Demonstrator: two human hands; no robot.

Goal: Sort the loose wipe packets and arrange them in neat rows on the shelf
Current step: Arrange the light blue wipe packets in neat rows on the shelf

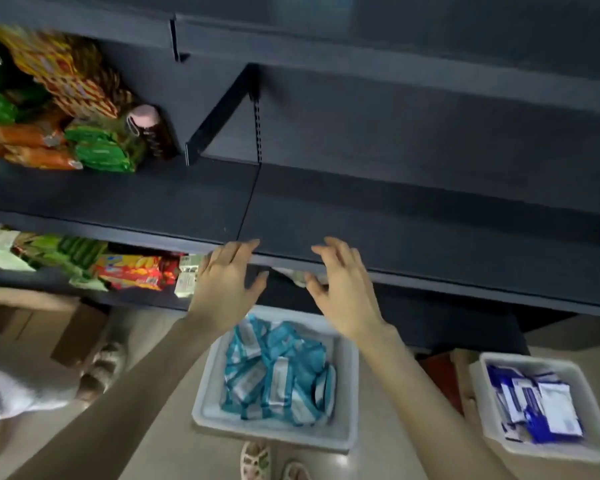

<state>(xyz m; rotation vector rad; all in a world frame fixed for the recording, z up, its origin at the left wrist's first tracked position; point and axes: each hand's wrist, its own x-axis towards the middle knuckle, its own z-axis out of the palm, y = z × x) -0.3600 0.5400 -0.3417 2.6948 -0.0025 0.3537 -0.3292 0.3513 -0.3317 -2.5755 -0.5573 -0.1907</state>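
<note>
A dark matte metal shelf board [413, 216], flat and smooth, with a thin seam running front to back, spans the frame. At its front lip, just right of that seam, the left hand [222, 289] and the right hand [347, 292] hang side by side, palms turned toward each other. Both have their fingers spread and loosely bent, released and grasping nothing. The picture is too blurred to tell whether their fingertips touch the lip.

Below the shelf board's front edge, on the pale glossy floor, sits a shallow rectangular white plastic tray [205, 393]. It holds a loose heap of teal-and-white foil wipe packets [278, 375], flat, crinkled and overlapping at all angles. Further right of it, also below the board, a second white plastic tray [482, 393] holds navy-and-white wipe packets [534, 403], likewise jumbled. No wipe packet lies on the board.

At the board's far left end are stacked crinkly snack bags [84, 147] in green, orange and yellow-red. Under the board on the left, on a lower shelf, lies a glossy red-and-yellow biscuit pack [132, 271]. Below that stands a brown cardboard box [66, 334].
</note>
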